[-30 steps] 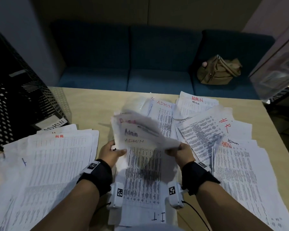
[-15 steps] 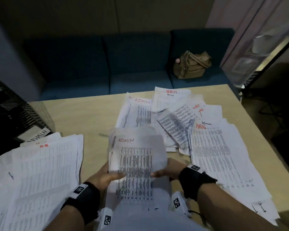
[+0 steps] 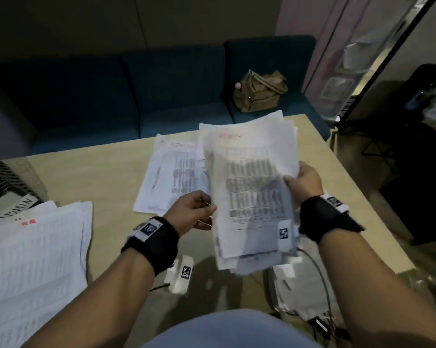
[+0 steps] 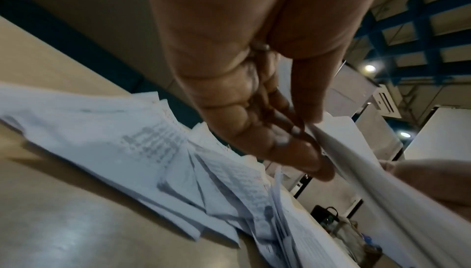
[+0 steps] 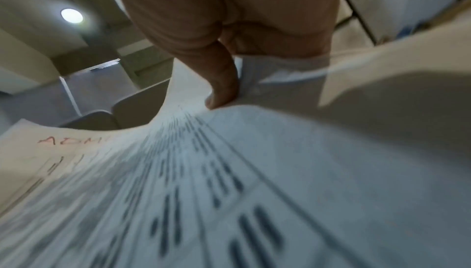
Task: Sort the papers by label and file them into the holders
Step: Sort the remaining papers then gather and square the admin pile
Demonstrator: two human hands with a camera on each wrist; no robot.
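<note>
I hold a stack of printed papers (image 3: 249, 187) with a red "ADMIN" label at its top, lifted above the wooden table (image 3: 106, 177) to the right of its middle. My left hand (image 3: 209, 212) pinches the stack's left edge, and the left wrist view shows the fingertips (image 4: 293, 131) closed on that edge of the stack (image 4: 382, 181). My right hand (image 3: 294, 179) grips the right edge. In the right wrist view its thumb (image 5: 221, 91) presses on the top sheet (image 5: 254, 171). The black mesh holder (image 3: 1, 182) with an "ADMIN" tag (image 3: 18, 204) stands at the far left.
Another ADMIN sheet (image 3: 171, 177) lies flat on the table behind my left hand. A thick pile with a red label (image 3: 36, 259) covers the near left. More papers lie under the lifted stack. A blue sofa (image 3: 136, 96) with a brown bag (image 3: 259, 91) stands behind the table.
Both hands have gathered the ADMIN sheets into one stack, lifted it off the table and carried it right. The view has swung right, so the holder sits further left.
</note>
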